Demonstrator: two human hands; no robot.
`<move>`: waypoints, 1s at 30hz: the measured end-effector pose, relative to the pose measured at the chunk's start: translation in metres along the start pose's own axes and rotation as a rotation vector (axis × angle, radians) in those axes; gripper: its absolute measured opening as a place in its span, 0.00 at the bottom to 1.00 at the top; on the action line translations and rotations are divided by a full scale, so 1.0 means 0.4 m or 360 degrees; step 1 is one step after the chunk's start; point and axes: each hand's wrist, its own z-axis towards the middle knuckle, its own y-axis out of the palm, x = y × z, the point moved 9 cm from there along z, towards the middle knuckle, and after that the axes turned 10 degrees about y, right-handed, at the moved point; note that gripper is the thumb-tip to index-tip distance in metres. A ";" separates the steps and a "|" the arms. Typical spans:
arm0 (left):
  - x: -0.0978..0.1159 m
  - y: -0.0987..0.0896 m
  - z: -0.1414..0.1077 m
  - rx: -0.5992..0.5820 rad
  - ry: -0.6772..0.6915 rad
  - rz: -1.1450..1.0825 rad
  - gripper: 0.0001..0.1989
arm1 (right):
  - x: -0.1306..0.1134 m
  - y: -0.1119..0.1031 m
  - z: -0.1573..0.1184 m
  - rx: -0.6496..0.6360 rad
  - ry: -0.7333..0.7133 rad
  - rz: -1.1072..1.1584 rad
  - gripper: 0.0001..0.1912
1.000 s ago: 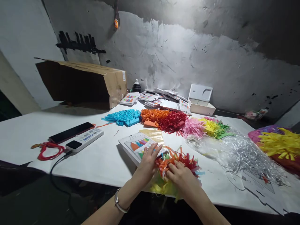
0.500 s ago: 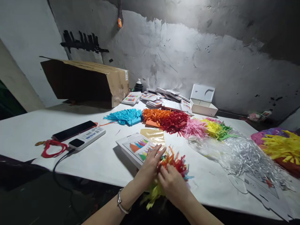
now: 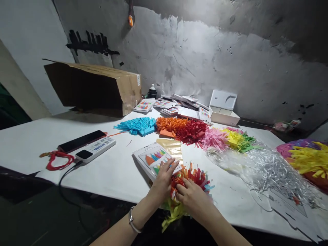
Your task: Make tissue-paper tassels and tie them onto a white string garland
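Observation:
A flat white box point(image 3: 143, 160) with coloured tassel pictures lies near the table's front edge. My left hand point(image 3: 164, 179) rests over its right end, fingers stretched out along the printed face. Against that end sits a bunch of paper tassels point(image 3: 200, 176), mostly red and orange with some blue; yellow-green strips hang past the table edge. My right hand point(image 3: 192, 194) presses into this bunch with bent fingers, the tips among the strips. The box's end by the hands and my left thumb are hidden.
Rows of tassel bundles point(image 3: 179, 130) lie behind the box, beside a clear bag of silver strips point(image 3: 274, 174). A power strip point(image 3: 99, 150) and phone point(image 3: 82, 141) are left. Several printed boxes point(image 3: 181, 102) and a large carton point(image 3: 130, 94) stand at the back.
The box has shifted slightly right and lies flatter. The tassel bunch shows more red strips, spread wider; my right hand has moved slightly right and down with it.

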 end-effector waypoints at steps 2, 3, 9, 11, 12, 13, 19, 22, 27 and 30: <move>0.007 -0.005 0.000 -0.0007 0.0008 0.0056 0.39 | -0.003 -0.008 -0.002 -0.0025 -0.0018 0.0026 0.07; 0.010 -0.008 0.000 -0.0018 0.0002 0.0094 0.39 | -0.003 -0.011 -0.003 -0.0049 -0.0022 0.0032 0.07; 0.014 -0.031 0.006 -0.0078 -0.0117 0.0284 0.35 | 0.009 -0.012 0.004 -0.0159 -0.0026 0.0035 0.07; 0.012 -0.032 0.005 -0.0102 -0.0124 0.0250 0.34 | 0.014 -0.010 0.008 -0.0161 -0.0020 0.0043 0.07; 0.012 -0.030 0.004 -0.0120 -0.0113 0.0229 0.34 | 0.016 -0.009 0.010 -0.0164 -0.0018 0.0046 0.06; 0.012 -0.027 0.003 -0.0142 -0.0096 0.0215 0.33 | 0.017 -0.010 0.011 -0.0166 -0.0019 0.0048 0.06; 0.020 -0.016 0.002 -0.0182 0.0005 0.0345 0.28 | 0.008 -0.032 -0.003 -0.0160 -0.0004 0.0063 0.07; 0.016 -0.014 0.005 -0.0153 -0.0011 0.0418 0.25 | 0.003 -0.036 -0.021 -0.0160 0.0031 0.0110 0.04; 0.010 -0.001 0.014 -0.0195 -0.0005 0.0402 0.30 | 0.010 -0.040 -0.033 -0.0133 0.0064 0.0124 0.06; 0.004 -0.002 0.018 -0.0200 -0.0021 0.0430 0.30 | 0.025 -0.041 -0.031 -0.0144 0.0107 0.0113 0.06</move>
